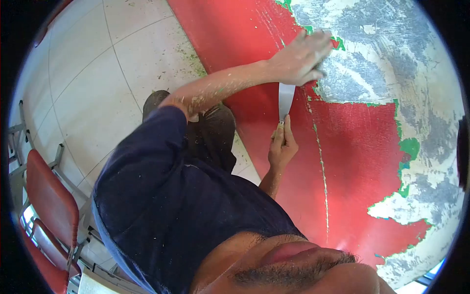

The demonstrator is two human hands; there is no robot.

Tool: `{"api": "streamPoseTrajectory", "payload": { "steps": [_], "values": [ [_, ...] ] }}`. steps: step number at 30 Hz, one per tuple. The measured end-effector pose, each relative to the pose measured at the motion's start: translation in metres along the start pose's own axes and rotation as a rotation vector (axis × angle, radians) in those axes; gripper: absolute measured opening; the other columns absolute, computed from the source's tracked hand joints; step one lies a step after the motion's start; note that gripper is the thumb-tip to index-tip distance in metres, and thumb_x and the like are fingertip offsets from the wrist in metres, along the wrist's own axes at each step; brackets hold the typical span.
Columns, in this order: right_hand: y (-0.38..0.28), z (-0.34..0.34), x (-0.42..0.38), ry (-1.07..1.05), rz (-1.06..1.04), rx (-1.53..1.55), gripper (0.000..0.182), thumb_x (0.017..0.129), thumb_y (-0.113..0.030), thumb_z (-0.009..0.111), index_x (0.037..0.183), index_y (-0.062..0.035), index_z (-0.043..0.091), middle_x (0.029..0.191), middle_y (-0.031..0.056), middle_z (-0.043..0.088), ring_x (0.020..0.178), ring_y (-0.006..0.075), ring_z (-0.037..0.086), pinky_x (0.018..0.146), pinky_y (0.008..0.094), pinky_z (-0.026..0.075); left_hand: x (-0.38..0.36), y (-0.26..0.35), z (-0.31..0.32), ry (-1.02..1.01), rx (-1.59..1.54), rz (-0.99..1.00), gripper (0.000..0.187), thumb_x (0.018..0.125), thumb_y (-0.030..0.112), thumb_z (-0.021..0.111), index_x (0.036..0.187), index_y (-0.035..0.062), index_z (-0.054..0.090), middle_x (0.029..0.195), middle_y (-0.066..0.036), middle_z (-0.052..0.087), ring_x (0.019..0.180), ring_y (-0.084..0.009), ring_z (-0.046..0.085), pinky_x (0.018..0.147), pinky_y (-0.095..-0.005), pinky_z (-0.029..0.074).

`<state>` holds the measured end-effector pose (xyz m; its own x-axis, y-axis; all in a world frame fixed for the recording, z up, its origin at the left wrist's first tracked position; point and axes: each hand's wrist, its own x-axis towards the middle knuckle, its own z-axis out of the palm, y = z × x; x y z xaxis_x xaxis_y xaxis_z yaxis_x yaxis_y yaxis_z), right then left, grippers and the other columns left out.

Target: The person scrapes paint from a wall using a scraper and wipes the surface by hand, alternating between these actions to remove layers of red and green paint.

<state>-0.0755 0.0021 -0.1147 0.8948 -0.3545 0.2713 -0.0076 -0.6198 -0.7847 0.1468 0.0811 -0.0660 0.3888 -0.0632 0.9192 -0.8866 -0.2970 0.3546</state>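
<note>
My right hand (283,146) is closed around the handle of a paint scraper (285,104), its metal blade pointing up. The blade's wide end passes beneath my left hand (302,58), which is outstretched with fingers apart and slightly blurred. That hand lies over the border between the red coating (352,142) and a stripped grey-white area (355,73) of the large surface. Ragged green edges (410,147) line the border. A long pale scratch line (320,166) runs down through the red. Pale flecks cling to my left forearm (215,88).
Green and pale flakes (188,61) are scattered on the tiled floor (137,54) beside the surface's straight edge. Red-backed chairs (51,196) with metal frames stand at the lower left. My knee (218,130) is close to the surface's edge.
</note>
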Motion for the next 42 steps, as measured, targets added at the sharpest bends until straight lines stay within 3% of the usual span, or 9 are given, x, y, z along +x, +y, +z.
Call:
{"api": "streamPoseTrajectory", "payload": {
  "steps": [3, 8, 12, 15, 17, 20, 25, 38, 42],
  "values": [
    [0.006, -0.008, -0.005, 0.0, -0.081, -0.114, 0.036, 0.093, -0.003, 0.05, 0.128, 0.0034, 0.052, 0.067, -0.002, 0.052, 0.058, 0.0031, 0.045, 0.053, 0.0185, 0.038, -0.005, -0.025, 0.012, -0.306, -0.015, 0.416, 0.074, 0.083, 0.047, 0.062, 0.141, 0.0091, 0.036, 0.143, -0.017, 0.04, 0.135, -0.0257, 0.034, 0.109, -0.0592, 0.016],
    [0.007, -0.022, -0.019, 0.061, 0.02, -0.096, 0.036, 0.092, -0.001, 0.05, 0.127, 0.0034, 0.054, 0.067, -0.0017, 0.052, 0.059, 0.0041, 0.045, 0.053, 0.0184, 0.038, 0.028, -0.089, 0.013, 0.167, 0.032, 0.068, 0.059, 0.082, 0.038, 0.065, 0.134, 0.0152, 0.048, 0.134, -0.008, 0.052, 0.12, -0.0197, 0.051, 0.097, -0.051, 0.038],
    [0.005, -0.028, -0.012, 0.065, -0.115, -0.084, 0.037, 0.091, 0.001, 0.048, 0.127, 0.0053, 0.053, 0.066, -0.0007, 0.052, 0.058, 0.0046, 0.046, 0.053, 0.0189, 0.039, 0.049, -0.045, -0.011, 0.353, -0.016, -0.196, 0.034, 0.096, 0.044, 0.038, 0.089, 0.0119, 0.047, 0.075, -0.006, 0.051, 0.062, -0.0208, 0.05, 0.061, -0.035, 0.044],
    [-0.008, -0.035, -0.007, 0.084, -0.278, -0.051, 0.037, 0.09, 0.003, 0.047, 0.126, 0.0074, 0.053, 0.064, 0.0013, 0.054, 0.055, 0.0057, 0.047, 0.051, 0.0198, 0.04, 0.008, -0.026, -0.034, -0.052, -0.57, -0.467, 0.036, 0.089, 0.029, 0.06, 0.118, 0.0072, 0.063, 0.107, -0.008, 0.068, 0.094, -0.0183, 0.063, 0.08, -0.0376, 0.049],
    [-0.012, -0.033, 0.002, 0.088, -0.388, -0.047, 0.038, 0.088, 0.005, 0.047, 0.126, 0.0084, 0.053, 0.063, 0.0032, 0.055, 0.053, 0.0067, 0.048, 0.051, 0.0205, 0.04, -0.009, 0.009, -0.055, -0.076, -0.76, -0.427, 0.022, 0.092, 0.018, 0.056, 0.103, 0.0029, 0.068, 0.089, -0.009, 0.071, 0.078, -0.0159, 0.067, 0.069, -0.0293, 0.052],
    [-0.015, -0.03, 0.005, 0.068, -0.47, -0.083, 0.04, 0.085, 0.006, 0.047, 0.125, 0.0088, 0.053, 0.063, 0.0057, 0.057, 0.052, 0.008, 0.05, 0.05, 0.0213, 0.041, -0.019, 0.027, -0.085, -0.386, -0.725, -0.416, 0.025, 0.09, 0.014, 0.058, 0.112, 0.0049, 0.066, 0.107, -0.012, 0.068, 0.096, -0.0231, 0.067, 0.086, -0.0295, 0.051],
    [-0.013, -0.019, 0.004, 0.044, -0.407, -0.024, 0.043, 0.078, 0.01, 0.054, 0.121, 0.0055, 0.059, 0.077, 0.0136, 0.066, 0.059, 0.0132, 0.06, 0.058, 0.025, 0.049, -0.025, 0.037, -0.098, -0.382, -0.482, -0.263, 0.029, 0.081, 0.005, 0.068, 0.11, 0.0041, 0.066, 0.094, -0.012, 0.07, 0.085, -0.0227, 0.069, 0.076, -0.0301, 0.054],
    [-0.009, -0.023, -0.003, 0.17, -0.396, -0.248, 0.039, 0.086, 0.002, 0.051, 0.125, 0.0075, 0.054, 0.067, 0.006, 0.06, 0.055, 0.0078, 0.053, 0.052, 0.0224, 0.045, -0.05, 0.043, -0.069, -0.067, -0.244, 0.038, 0.022, 0.071, 0.001, 0.074, 0.093, 0.0037, 0.069, 0.092, -0.008, 0.07, 0.083, -0.0251, 0.067, 0.073, -0.0306, 0.055],
    [-0.004, -0.047, -0.025, 0.378, -0.194, -0.26, 0.037, 0.09, -0.001, 0.049, 0.126, 0.0068, 0.053, 0.066, 0.0035, 0.059, 0.052, 0.0054, 0.05, 0.048, 0.0204, 0.042, -0.046, 0.037, -0.019, 0.005, -0.195, 0.036, 0.042, 0.076, 0.013, 0.071, 0.116, 0.0036, 0.06, 0.119, -0.014, 0.06, 0.11, -0.0281, 0.057, 0.092, -0.0425, 0.046]
  ]
}}
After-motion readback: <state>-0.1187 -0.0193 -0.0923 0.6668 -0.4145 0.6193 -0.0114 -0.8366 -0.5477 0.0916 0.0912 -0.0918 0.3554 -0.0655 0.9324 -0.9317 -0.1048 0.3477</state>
